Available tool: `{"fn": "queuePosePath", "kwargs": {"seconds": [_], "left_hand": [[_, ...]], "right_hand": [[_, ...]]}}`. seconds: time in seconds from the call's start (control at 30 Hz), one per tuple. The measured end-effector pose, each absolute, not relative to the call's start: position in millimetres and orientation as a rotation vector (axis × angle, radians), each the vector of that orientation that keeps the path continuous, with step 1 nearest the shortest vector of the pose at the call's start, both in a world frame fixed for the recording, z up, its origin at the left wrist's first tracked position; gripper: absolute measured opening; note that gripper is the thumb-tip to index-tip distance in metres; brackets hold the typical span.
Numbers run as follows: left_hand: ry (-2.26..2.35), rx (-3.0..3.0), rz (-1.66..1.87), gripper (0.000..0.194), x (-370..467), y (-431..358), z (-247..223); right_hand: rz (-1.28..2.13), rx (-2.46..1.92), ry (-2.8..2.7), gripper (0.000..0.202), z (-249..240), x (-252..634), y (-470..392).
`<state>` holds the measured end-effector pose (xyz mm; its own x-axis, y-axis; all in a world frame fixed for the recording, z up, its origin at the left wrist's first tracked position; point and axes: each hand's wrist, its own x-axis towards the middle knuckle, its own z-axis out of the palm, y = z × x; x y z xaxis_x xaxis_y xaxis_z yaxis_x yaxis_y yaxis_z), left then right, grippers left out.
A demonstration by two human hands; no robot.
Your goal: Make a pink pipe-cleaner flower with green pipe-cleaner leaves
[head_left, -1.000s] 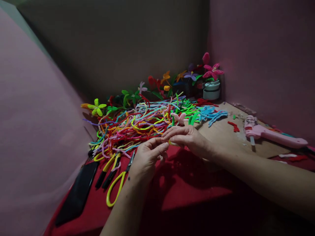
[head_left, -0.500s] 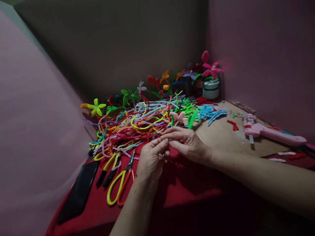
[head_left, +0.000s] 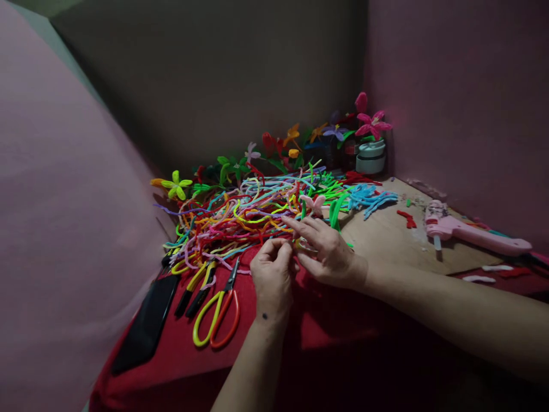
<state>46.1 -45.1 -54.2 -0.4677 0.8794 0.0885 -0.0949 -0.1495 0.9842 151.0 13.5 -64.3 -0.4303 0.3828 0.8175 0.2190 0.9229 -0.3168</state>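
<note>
My left hand [head_left: 274,272] is closed in a pinch at the front of the pile of colourful pipe cleaners [head_left: 240,217]; what it grips is too small and hidden to name. Beside it, my right hand [head_left: 328,249] has its fingers apart and stretched toward the left fingertips. Something thin and pale shows between the right thumb and fingers, but I cannot make it out. Just behind the right hand are a pale pink flower [head_left: 314,204] and green leaf shapes [head_left: 337,212].
Scissors [head_left: 217,317], yellow-handled pliers [head_left: 195,286] and a black flat object [head_left: 148,323] lie left on the red cloth [head_left: 193,366]. A pink glue gun [head_left: 476,232] rests on the board [head_left: 386,237] at right. Fuzzy flowers [head_left: 176,185] line the back.
The fingers of my right hand have spread and lifted away from the left fingertips. My left hand stays pinched. The view has shifted slightly, so the scissors and pliers appear further right.
</note>
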Motion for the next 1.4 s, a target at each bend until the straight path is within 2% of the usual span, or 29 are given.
{"fn": "queuePosePath", "kwargs": {"seconds": [0.07,0.17,0.27,0.4,0.5,0.63,0.7,0.73,0.93,1.07,1.2,1.3,1.4], "left_hand": [[1.472,0.983,1.723,0.007,46,-45,-54],[1.433,0.929,1.556,0.017,39,-44,-50],[1.325,0.859,1.311,0.020,30,-43,-45],[1.160,0.848,0.915,0.014,26,-44,-42],[1.323,1.108,0.731,0.016,28,-43,-40],[1.898,1.557,0.854,0.022,17,-29,-35],[2.200,1.804,0.748,0.021,8,-17,-34],[2.238,1.840,0.730,0.018,4,-12,-35],[2.238,1.915,0.529,0.008,5,10,-53],[2.234,1.898,0.527,0.005,8,16,-64],[2.117,1.894,0.667,0.012,0,18,-68],[2.001,1.849,0.799,0.020,-2,13,-65],[1.744,1.649,1.046,0.021,2,3,-57]], "right_hand": [[-0.032,-0.395,-2.060,0.053,-66,152,12],[-0.232,-0.310,-2.064,0.052,-66,154,9],[-0.264,-0.195,-2.023,0.054,-64,156,5],[-0.260,-0.067,-1.967,0.053,-62,162,-4],[-0.318,-0.015,-1.955,0.045,-60,175,-11],[-0.425,-0.364,-1.893,0.024,-57,205,-8],[-0.509,-0.553,-1.903,0.007,-58,219,0],[-0.541,-0.642,-1.953,0.005,-60,225,4],[-0.558,-1.108,-2.143,0.019,-77,240,18],[-0.465,-1.189,-2.211,0.018,-80,242,13],[-0.291,-1.147,-2.146,0.022,-69,239,9],[0.170,-1.064,-2.093,0.021,-55,224,10],[0.859,-0.958,-2.017,0.020,-44,199,17]]}}
